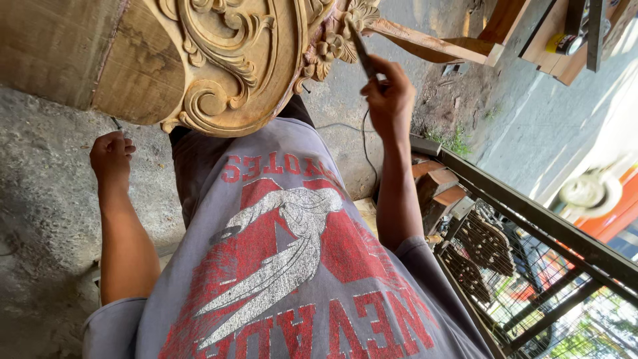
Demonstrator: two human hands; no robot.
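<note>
Carved pale wood under two bare hands, seen from above the person's chest.

The carved wooden panel (219, 60), cut with scrolls and flowers, fills the far left of the view above a grey shirt with a red print (286, 266). The right hand (389, 93) has its fingers clenched round a slim dark chisel (362, 53), whose tip meets the floral edge of the carving. The left hand (111, 154) is curled into a loose fist low at the left, just under the panel's edge; whether it grips anything I cannot tell. Concrete floor (46, 199) lies beneath, and a dark metal railing (531, 219) runs along the right.
</note>
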